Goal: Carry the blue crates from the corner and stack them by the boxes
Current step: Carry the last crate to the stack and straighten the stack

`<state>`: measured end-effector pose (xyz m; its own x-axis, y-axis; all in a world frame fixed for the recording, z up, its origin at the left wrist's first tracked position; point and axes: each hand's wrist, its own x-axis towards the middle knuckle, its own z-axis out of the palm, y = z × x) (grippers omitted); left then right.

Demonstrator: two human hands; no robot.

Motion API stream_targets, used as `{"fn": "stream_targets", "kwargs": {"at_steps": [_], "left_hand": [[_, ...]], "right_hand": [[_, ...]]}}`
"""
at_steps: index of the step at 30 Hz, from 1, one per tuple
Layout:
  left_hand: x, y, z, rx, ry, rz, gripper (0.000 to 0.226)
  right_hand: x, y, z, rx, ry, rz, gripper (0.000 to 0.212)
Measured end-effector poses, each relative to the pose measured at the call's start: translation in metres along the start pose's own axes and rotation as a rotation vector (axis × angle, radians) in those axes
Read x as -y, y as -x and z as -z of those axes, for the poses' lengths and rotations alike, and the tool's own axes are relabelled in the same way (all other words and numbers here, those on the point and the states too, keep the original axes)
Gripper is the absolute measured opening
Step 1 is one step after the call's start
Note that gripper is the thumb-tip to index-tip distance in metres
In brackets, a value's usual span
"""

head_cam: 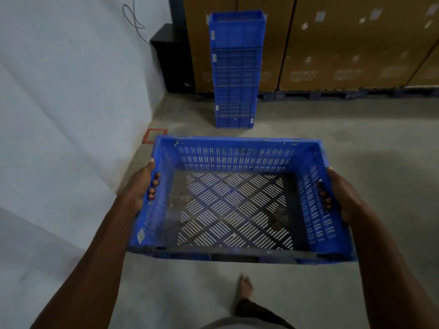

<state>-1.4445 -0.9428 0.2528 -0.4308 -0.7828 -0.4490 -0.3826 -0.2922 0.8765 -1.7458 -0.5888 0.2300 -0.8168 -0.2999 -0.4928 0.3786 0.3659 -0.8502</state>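
Note:
I hold an empty blue slotted crate [237, 157] level in front of me, above the floor. My left hand [142, 186] grips its left side, fingertips poking through the handle slot. On the opposite wall my right hand [342, 193] grips the same way. Ahead stands a tall stack of several blue crates [236, 72] on the concrete floor, just in front of the brown cardboard boxes [344, 43] on pallets.
A white wall [71, 91] runs along the left. A black cabinet [173, 58] fills the corner beside the boxes. A red tape square [155, 136] marks the floor near the wall. My bare foot [245, 288] is below the crate. Open concrete floor lies to the right.

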Motion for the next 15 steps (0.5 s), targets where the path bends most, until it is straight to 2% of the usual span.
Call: {"fn": "stream_targets", "kwargs": {"at_steps": [8, 15], "left_hand": [[-0.097, -0.147, -0.056, -0.057, 0.064, 0.013, 0.048], [-0.168, -0.292, -0.093, -0.014, 0.091, 0.021, 0.05]], "right_hand": [[0.13, -0.157, -0.035, 0.023, 0.035, 0.032, 0.058], [0.218, -0.29, -0.078, 0.056, 0.037, -0.002, 0.054]]}}
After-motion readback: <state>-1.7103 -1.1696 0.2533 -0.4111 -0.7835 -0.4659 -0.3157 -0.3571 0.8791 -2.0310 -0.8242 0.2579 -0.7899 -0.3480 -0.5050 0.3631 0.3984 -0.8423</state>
